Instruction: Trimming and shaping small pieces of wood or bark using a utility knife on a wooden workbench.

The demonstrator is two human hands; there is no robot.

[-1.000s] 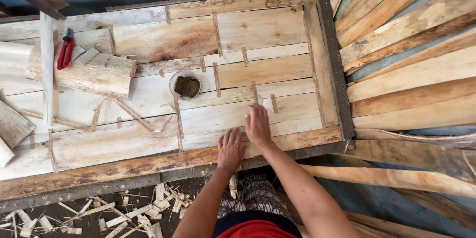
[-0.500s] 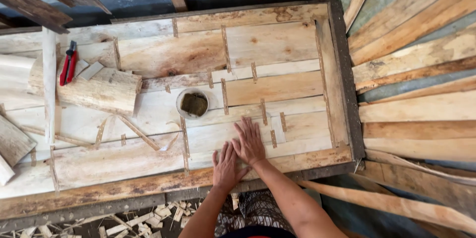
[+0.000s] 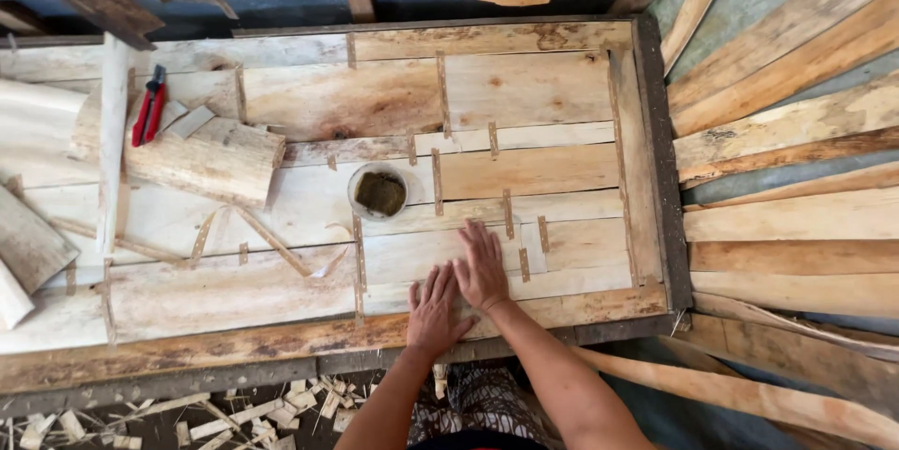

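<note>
Far left: offcut boards (image 3: 28, 244) lie at the panel's edge, and a pale stick (image 3: 110, 146) stands across the planks.
Pliers: red-handled pliers (image 3: 148, 117) rest near the upper left, just beside a thick wood block (image 3: 201, 162).
Centre: a small round tin (image 3: 378, 191) of dark paste, possibly glue, sits on the veneer panel (image 3: 524, 85).
Left hand: the left hand (image 3: 434, 308) lies flat, fingers spread, on the pale veneer sheet (image 3: 412, 263) near the front edge.
Right hand: the right hand (image 3: 483, 267) presses flat just beside it, fingers spread and touching the left.
Right: long planks (image 3: 796, 225) lie fanned out beside the frame.
Below: wood chips (image 3: 187, 413) litter the ground.
</note>
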